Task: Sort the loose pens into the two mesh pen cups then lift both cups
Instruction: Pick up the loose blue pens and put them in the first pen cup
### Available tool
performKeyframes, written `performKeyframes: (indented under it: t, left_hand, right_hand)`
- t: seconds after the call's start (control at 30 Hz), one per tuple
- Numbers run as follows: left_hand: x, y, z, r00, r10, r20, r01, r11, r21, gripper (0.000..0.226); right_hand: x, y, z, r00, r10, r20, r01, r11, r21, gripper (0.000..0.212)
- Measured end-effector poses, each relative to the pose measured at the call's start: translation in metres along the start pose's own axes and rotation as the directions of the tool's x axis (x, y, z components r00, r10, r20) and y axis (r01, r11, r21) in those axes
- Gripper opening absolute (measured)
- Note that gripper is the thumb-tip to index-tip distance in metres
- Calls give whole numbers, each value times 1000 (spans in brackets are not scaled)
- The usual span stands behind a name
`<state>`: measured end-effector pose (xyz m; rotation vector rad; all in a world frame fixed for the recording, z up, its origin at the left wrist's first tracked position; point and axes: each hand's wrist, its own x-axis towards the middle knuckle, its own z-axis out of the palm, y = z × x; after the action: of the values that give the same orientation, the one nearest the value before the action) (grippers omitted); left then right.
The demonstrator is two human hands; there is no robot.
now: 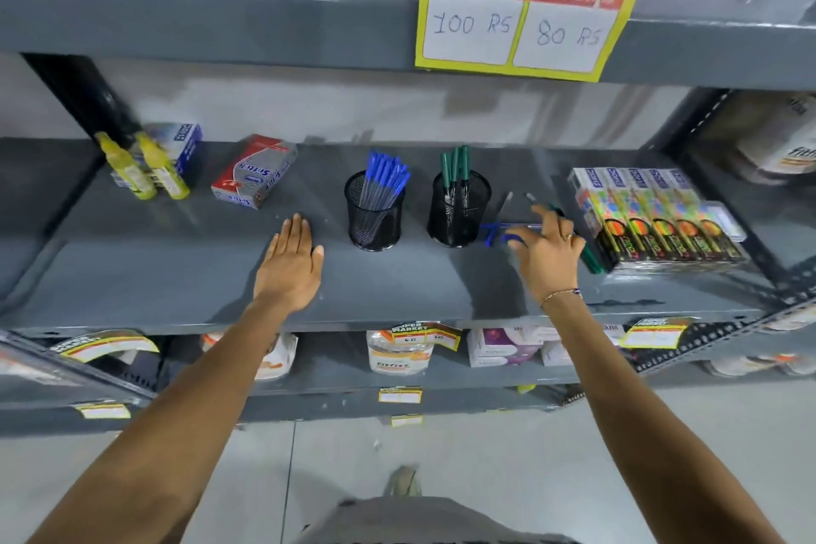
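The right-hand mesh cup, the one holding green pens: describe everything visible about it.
The right mesh cup is a black, round, see-through wire-mesh holder standing upright on the grey shelf, apart from the left cup. A few green-capped pens stand in it, caps up, leaning slightly. Loose blue pens lie just to its right, by the right hand. Neither hand touches it.

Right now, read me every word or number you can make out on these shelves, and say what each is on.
"MARKET", "MRP", "100 RS", "80 RS": yellow price poster; its second red heading is blurred.
"Softtik", roughly: red and grey box.
"fit...": white pack, cut off.
Lower shelf tags, marker packs: too blurred.
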<state>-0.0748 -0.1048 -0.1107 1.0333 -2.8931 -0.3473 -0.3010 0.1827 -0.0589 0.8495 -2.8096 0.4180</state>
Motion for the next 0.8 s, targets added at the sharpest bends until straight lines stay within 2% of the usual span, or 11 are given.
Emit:
performKeyframes:
  t: [0.07, 0.17, 0.27, 0.37, 0.43, 0.7, 0.8]
  left_hand:
    - [0, 1, -1, 1000, 0, -6, 0, 1000, 6, 59]
    - [-1, 1, -1, 1000, -3, 1, 3, 1000, 9, 59]
    - [-1, 1, -1, 1000, -4, -2, 4, 1000, 7, 59]
    - [-1, 1, -2, 1000, 3, -7, -3, 1000, 12, 59]
    - [-2, 1, -3, 1000, 3, -5, -3, 1000, 12, 60]
    - [-2, 1, -3, 1000, 7, -1, -7, 1000, 12, 60]
    - [-2, 0, -3, 1000, 5, 0, -5, 1000, 17, 60]
  right_hand:
    - [3, -9, -16, 997, -14, -72, 16, 999, 37, 19]
    - [11, -34, -51, 963, -40, -266, 97, 974, 205, 19]
    - [17, -69, -81, 905, -50, -422, 252, 863, 439, 17]
    - [16, -105, -88, 937, 68, -342, 207, 680, 704, 21]
    - [13, -125, -81, 961, 83, -265, 159, 618, 770, 25]
    - [9, -163, -32, 997, -75, -34, 75, 658, 749, 22]
    - [11, -154, -28, 998, -41, -41, 58, 674, 737, 28]
